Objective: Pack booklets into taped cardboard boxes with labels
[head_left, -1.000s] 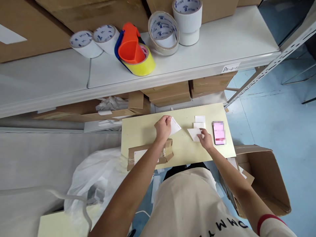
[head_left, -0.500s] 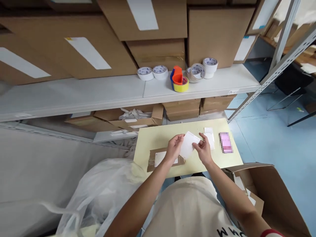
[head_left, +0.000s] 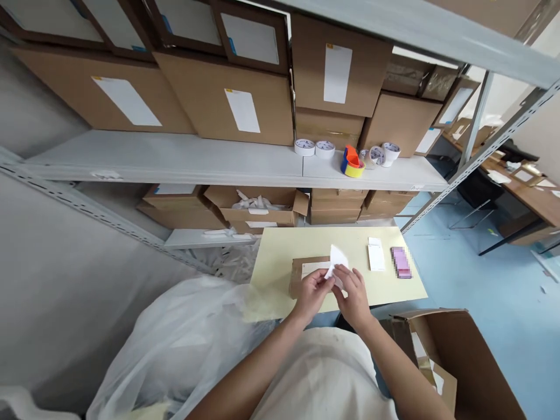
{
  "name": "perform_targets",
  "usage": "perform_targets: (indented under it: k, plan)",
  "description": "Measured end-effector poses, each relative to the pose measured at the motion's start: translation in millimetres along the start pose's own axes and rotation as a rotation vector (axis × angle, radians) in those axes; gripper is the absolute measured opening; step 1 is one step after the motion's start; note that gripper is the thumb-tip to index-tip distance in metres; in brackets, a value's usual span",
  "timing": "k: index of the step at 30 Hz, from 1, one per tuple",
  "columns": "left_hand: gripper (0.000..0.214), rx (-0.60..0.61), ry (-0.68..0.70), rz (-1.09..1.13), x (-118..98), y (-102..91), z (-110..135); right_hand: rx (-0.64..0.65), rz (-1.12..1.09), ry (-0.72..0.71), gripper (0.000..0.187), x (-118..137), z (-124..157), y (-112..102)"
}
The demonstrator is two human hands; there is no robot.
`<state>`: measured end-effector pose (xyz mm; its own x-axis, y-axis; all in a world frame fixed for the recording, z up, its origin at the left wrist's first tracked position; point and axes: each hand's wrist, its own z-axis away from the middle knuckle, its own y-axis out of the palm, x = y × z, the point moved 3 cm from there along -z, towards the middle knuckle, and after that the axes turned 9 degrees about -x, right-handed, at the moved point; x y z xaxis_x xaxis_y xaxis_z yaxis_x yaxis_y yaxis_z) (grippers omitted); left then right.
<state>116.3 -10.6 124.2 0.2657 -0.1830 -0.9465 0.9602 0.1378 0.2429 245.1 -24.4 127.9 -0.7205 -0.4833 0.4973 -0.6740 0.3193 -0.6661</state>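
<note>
A small white paper sheet (head_left: 338, 255), bent where my fingers meet it, is held above the near part of a pale yellow table (head_left: 280, 245). My left hand (head_left: 311, 296) pinches its lower left edge between thumb and fingers. From the right, my right hand (head_left: 354, 293) is closed on the same sheet, its fingers curled over the lower part. Below and left of the sheet lies a small cardboard box (head_left: 296, 275) with a white label (head_left: 311, 268), partly hidden by my hands. White label sheets (head_left: 375, 258) rest to the right on the table.
A pink pixelated item (head_left: 401, 262) lies near the table's right edge. On the shelf (head_left: 210, 156) are tape rolls (head_left: 325, 149), a tape dispenser (head_left: 352, 163) and cartons (head_left: 245, 116). Translucent plastic (head_left: 188, 332) bulges at left; an open carton (head_left: 476, 350) stands at right.
My hands have drawn closer together, and the sheet, flat before, is now bent between them. The view has shifted, showing more of the shelving above.
</note>
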Motion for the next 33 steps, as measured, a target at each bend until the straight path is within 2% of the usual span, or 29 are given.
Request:
perform_targets:
  k: [4,10,17,26,30,33]
  plan:
    - [0.041,0.043,-0.019,0.177,-12,-2.1,20,-0.122,0.082,-0.070,0.027,19,2,-12]
    - [0.041,0.056,-0.048,0.328,-18,-6.6,32,-0.208,0.264,-0.259,0.030,43,3,-24]
    - [0.039,0.039,-0.063,0.339,-23,-18.3,42,-0.188,0.296,-0.336,0.033,52,9,-19]
    - [0.040,0.060,0.016,0.173,-23,-32.2,45,-0.164,0.202,-0.356,0.031,60,12,-18]
    - [0.037,0.131,0.134,0.038,-22,-31.8,44,-0.106,0.062,-0.299,0.027,58,10,-25]
    - [0.034,0.170,0.207,-0.045,-20,-29.9,44,-0.042,-0.045,-0.201,0.024,54,10,-28]
